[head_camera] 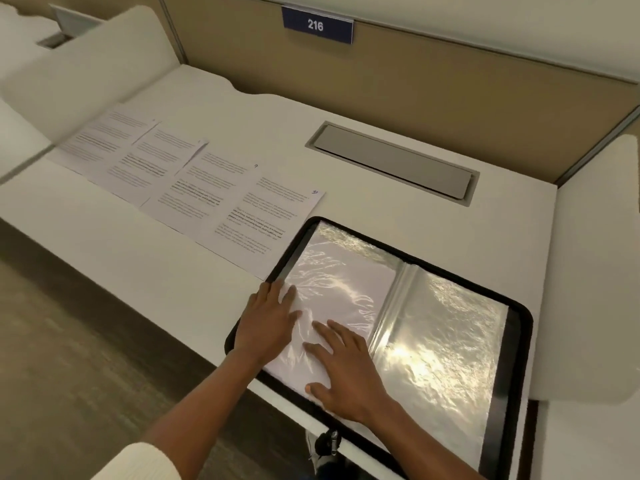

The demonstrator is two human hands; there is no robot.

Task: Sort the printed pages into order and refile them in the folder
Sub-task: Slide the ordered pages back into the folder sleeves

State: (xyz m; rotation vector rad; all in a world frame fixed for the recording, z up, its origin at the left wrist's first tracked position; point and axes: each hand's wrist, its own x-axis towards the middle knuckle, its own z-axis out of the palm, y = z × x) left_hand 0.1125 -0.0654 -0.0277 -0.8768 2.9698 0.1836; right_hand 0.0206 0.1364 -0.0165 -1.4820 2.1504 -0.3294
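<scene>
A black folder [519,327] with clear plastic sleeves lies open at the desk's front right. Its left sleeve [339,282] holds a white sheet, blank side up; the right sleeve [446,344] shines under the light. My left hand [266,320] rests flat on the left sleeve's outer edge, fingers spread. My right hand [346,372] presses flat on the same sleeve near its bottom, fingers apart. Several printed pages [194,181] lie in an overlapping row to the left of the folder, the nearest one [273,216] marked 10 in its corner and tucked under the folder's edge.
A grey cable hatch [394,161] is set into the white desk [138,258] behind the folder. Tan partition walls with a blue 216 sign [317,25] close the back. White side panels stand left and right. A shoe [323,445] shows below the desk edge.
</scene>
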